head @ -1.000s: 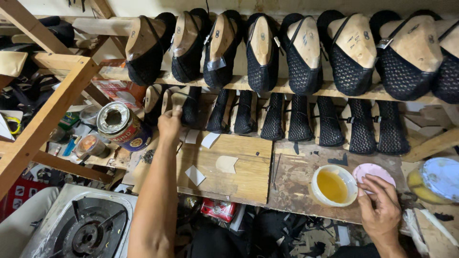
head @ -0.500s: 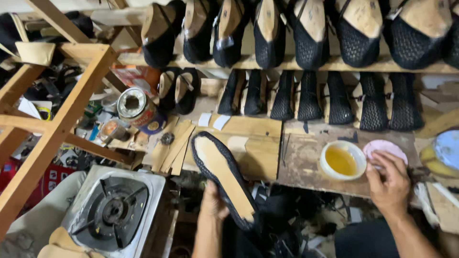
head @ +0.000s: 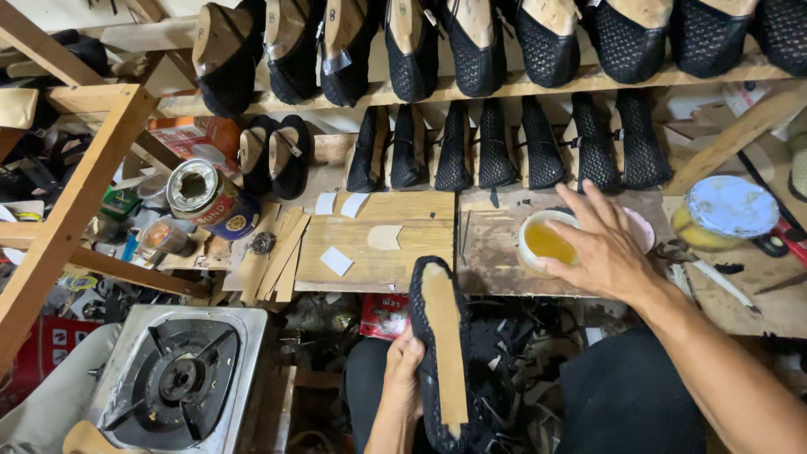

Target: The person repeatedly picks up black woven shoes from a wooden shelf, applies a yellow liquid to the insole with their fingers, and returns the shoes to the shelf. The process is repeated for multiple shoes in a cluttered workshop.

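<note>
Workbench (head: 378, 252) bowl (head: 538, 244) half behind right hand (head: 601, 244)

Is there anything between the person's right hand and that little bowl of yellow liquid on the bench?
Nothing visible. The right hand is spread directly over the small white bowl of yellow liquid, fingers over its right rim. The left hand holds the black mesh shoe lower down, clear of the bowl.
</note>
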### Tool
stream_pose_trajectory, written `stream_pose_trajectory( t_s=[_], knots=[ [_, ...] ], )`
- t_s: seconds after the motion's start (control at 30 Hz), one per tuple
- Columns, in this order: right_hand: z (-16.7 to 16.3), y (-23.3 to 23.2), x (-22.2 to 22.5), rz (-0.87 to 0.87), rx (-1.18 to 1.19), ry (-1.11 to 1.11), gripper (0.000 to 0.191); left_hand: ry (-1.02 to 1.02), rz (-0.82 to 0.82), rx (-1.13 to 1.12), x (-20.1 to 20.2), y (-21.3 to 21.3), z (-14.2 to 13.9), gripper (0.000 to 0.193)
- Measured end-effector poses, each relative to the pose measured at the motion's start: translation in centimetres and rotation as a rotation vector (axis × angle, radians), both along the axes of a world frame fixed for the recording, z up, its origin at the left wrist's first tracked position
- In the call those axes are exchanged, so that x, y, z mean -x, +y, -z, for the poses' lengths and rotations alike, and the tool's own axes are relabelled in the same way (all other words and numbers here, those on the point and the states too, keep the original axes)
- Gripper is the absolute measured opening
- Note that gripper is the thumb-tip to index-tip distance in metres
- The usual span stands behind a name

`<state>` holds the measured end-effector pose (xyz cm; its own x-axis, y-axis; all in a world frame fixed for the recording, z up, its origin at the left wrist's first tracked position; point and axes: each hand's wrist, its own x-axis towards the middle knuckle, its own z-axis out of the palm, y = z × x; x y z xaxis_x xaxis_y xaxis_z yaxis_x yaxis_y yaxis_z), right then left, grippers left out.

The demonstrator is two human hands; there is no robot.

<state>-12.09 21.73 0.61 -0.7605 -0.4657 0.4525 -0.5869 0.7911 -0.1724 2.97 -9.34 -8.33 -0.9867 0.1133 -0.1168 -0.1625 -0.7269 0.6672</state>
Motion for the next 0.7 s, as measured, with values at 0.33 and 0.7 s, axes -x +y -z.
stream_pose_trajectory(
  t_s=[0.33, 0.7],
  knots=[
    [1.8, 0.7, 0.7, 0.093, -0.140, -0.246, 0.076, 0.039, 0.066, -0.041, 2.4, 2.4, -2.5, 0.064],
    [-0.3, -0.2, -6.4, -0.213, 0.416, -0.341, 0.039, 0.104, 0.110, 0.088, 4.0, 4.6, -2.7, 0.064]
  ],
)
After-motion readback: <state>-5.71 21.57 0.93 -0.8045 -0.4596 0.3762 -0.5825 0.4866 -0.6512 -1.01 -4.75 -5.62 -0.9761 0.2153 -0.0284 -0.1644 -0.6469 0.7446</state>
